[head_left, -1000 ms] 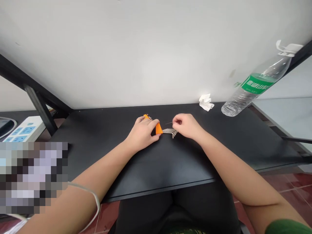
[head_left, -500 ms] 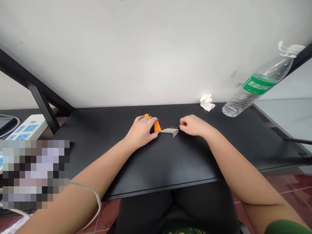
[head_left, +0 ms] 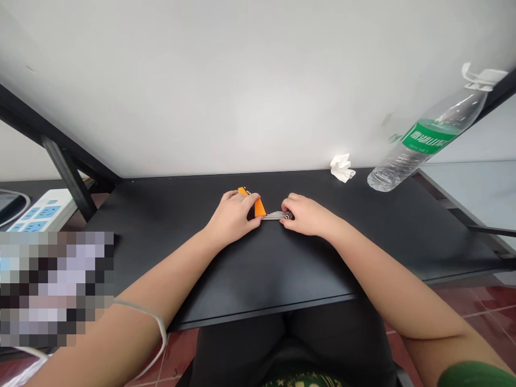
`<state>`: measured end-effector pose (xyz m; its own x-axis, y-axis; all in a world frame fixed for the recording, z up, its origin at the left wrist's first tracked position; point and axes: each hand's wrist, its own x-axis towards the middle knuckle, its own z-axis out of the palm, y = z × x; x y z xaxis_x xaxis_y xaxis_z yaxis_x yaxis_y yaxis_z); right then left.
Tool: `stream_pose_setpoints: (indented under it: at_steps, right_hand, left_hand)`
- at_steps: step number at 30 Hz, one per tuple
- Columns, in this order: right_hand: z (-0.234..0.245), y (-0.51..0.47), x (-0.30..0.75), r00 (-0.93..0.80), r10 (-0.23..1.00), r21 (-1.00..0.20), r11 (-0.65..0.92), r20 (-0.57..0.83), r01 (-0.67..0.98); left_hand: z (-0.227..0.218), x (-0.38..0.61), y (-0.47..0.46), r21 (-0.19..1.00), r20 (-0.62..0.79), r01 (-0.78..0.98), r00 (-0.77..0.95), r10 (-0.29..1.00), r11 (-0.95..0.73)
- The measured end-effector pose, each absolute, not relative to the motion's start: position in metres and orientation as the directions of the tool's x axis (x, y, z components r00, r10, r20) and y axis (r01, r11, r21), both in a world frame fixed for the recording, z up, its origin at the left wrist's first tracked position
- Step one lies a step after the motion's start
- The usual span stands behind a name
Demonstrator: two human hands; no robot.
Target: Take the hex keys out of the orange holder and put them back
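My left hand point(head_left: 231, 217) is closed round an orange hex key holder point(head_left: 259, 207), thumb at its near end and fingers over its far side. Several silver L-shaped hex keys point(head_left: 274, 215) stick out of the holder to the right, lying side by side just above the black tabletop point(head_left: 258, 269). At their bent ends is my right hand point(head_left: 304, 214), its thumb and fingers pinched round them. The short arms of the keys are mostly hidden by those fingers.
A crumpled white tissue point(head_left: 342, 167) lies at the back by the wall. To its right a clear bottle with a green label point(head_left: 430, 135) leans. A white power strip point(head_left: 48, 215) stands at left, and a white cable point(head_left: 157, 317) loops by my left forearm.
My right hand has moved left and closed round the bent ends of the hex keys, which were in plain sight before. My left hand keeps its hold on the orange holder.
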<state>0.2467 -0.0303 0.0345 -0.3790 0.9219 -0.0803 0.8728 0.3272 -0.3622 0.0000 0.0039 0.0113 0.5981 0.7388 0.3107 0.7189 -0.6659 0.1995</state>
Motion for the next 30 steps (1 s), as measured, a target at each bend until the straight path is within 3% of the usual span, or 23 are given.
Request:
stream_pose_setpoints:
  at_steps: [10, 14, 20, 30]
  right_hand:
    - [0.031, -0.017, 0.259, -0.310, 0.948, -0.314, 0.273, -0.073, 0.909]
    - [0.031, -0.016, 0.264, -0.290, 0.957, -0.272, 0.277, -0.006, 0.922]
    - [0.032, -0.021, 0.259, -0.436, 0.900, -0.159, 0.435, 0.028, 0.886]
    - [0.029, -0.024, 0.247, -0.477, 0.877, 0.094, 0.472, 0.054, 0.877]
  left_hand:
    - [0.011, 0.000, 0.005, 0.207, 0.298, 0.728, 0.590, 0.751, -0.654]
    - [0.011, -0.001, 0.006, 0.216, 0.276, 0.738, 0.582, 0.765, -0.639]
    - [0.013, -0.002, 0.007, 0.248, 0.206, 0.756, 0.570, 0.795, -0.606]
    - [0.013, -0.002, 0.009, 0.255, 0.201, 0.754, 0.571, 0.796, -0.606]
